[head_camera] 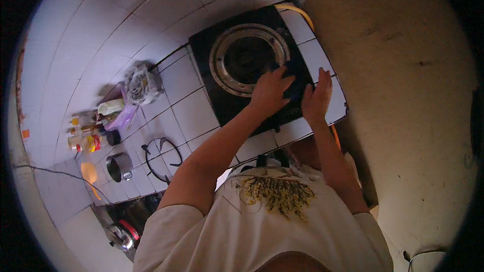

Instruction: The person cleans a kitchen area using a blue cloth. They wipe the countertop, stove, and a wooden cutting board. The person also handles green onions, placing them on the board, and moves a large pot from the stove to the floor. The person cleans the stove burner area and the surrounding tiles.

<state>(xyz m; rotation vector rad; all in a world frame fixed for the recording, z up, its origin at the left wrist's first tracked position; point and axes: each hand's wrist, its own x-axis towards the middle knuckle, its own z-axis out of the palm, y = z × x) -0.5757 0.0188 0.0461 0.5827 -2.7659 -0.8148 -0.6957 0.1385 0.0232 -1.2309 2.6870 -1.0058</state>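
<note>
A single-burner gas stove point(204, 51) with a black top stands on the white tiled counter before me. Around its dark centre runs a worn metal burner ring point(217, 71). My left hand point(270, 90) reaches over the front right of the ring, palm down, fingers spread. A dark bluish patch shows by its fingertips; whether this is a cloth or part of the stove top is unclear. At the stove's right edge is my right hand point(317, 102), thumb apart from the fingers, with nothing visible in it. Whether it touches the edge cannot be made out.
Left on the counter lie a black pan-support ring point(148, 160), a metal mug point(120, 167) and an orange ladle-like utensil point(89, 173). Bottles point(92, 143) and a filled clear plastic bag point(143, 85) line the tiled wall. A yellow hose point(302, 10) curves behind the stove. A bare wall point(397, 83) rises right.
</note>
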